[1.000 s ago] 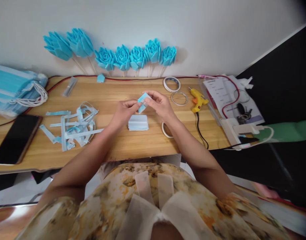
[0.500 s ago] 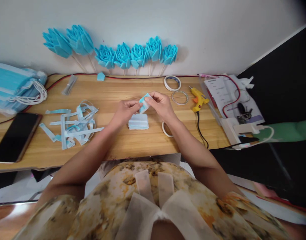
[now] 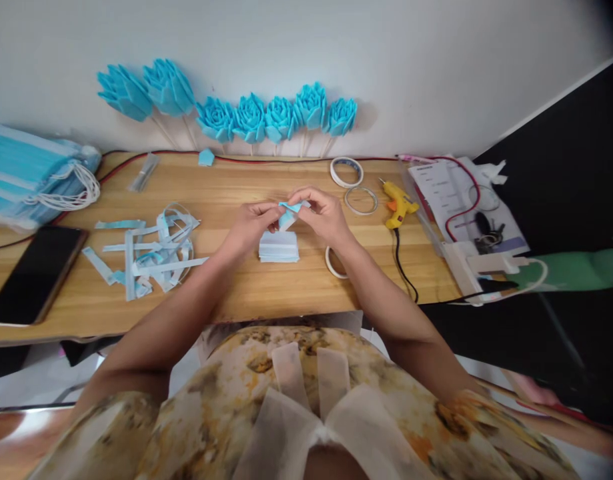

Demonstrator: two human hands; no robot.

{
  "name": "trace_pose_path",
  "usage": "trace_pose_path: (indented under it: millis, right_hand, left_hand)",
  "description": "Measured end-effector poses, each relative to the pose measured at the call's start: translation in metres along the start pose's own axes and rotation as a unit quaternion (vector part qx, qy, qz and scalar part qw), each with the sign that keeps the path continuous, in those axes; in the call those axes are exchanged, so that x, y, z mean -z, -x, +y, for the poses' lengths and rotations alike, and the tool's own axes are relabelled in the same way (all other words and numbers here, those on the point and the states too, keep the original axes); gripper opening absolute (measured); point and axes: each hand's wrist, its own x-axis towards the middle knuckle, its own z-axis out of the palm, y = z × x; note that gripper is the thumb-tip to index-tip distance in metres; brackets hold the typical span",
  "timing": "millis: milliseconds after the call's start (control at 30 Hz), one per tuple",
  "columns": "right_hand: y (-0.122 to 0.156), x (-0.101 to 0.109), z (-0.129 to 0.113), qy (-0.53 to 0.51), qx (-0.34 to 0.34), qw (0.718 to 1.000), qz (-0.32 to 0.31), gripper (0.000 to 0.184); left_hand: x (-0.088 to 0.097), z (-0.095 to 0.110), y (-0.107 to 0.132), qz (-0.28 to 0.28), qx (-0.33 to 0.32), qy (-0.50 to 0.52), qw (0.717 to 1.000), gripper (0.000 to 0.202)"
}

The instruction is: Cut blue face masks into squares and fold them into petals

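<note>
Toward the near side of the wood-grained table, a neat stack of pale rectangles sits squared up, probably for easy reach. Just beyond, the left hand and right hand pinch a small blue piece between their fingers, one each side, likely to control its limp, creased fabric. Farther back, layered, pointed-petalled blue flowers line the smooth wall.
</note>
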Motion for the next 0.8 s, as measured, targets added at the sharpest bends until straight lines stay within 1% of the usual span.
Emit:
trace_pose_path:
  millis: [133, 333, 400, 533, 567, 633, 733, 800]
  right_hand:
    - [0.001, 0.000, 0.000, -0.005, -0.040, 0.999, -0.010, 0.015]
    - [0.001, 0.000, -0.006, -0.048, -0.087, 0.995, -0.003, 0.041]
    - [0.000, 0.000, -0.007, -0.062, -0.104, 0.993, 0.001, 0.043]
    - [-0.002, 0.000, -0.004, -0.073, -0.126, 0.989, 0.002, 0.039]
    - [-0.002, 0.000, -0.004, -0.065, -0.120, 0.991, 0.011, 0.037]
    - [-0.002, 0.000, -0.004, -0.032, -0.086, 0.994, 0.052, 0.032]
    - [-0.001, 0.000, -0.009, 0.065, 0.003, 0.992, 0.111, 0.020]
    - [0.001, -0.001, -0.014, 0.146, 0.065, 0.980, 0.119, 0.013]
  left_hand:
    - [0.000, 0.002, 0.001, 0.002, -0.003, 0.006, 1.000, 0.034]
    - [0.000, 0.002, 0.001, 0.004, -0.023, -0.009, 1.000, 0.037]
    - [0.000, 0.001, 0.001, 0.004, -0.025, -0.012, 1.000, 0.038]
    - [0.001, -0.001, 0.000, -0.005, -0.029, -0.016, 0.999, 0.041]
    - [0.001, -0.002, -0.001, -0.006, -0.030, -0.011, 0.999, 0.041]
    - [0.001, -0.003, -0.001, 0.010, -0.029, 0.017, 0.999, 0.038]
    - [0.001, -0.006, -0.003, 0.058, -0.025, 0.103, 0.993, 0.033]
    - [0.001, -0.007, -0.005, 0.076, -0.020, 0.166, 0.983, 0.032]
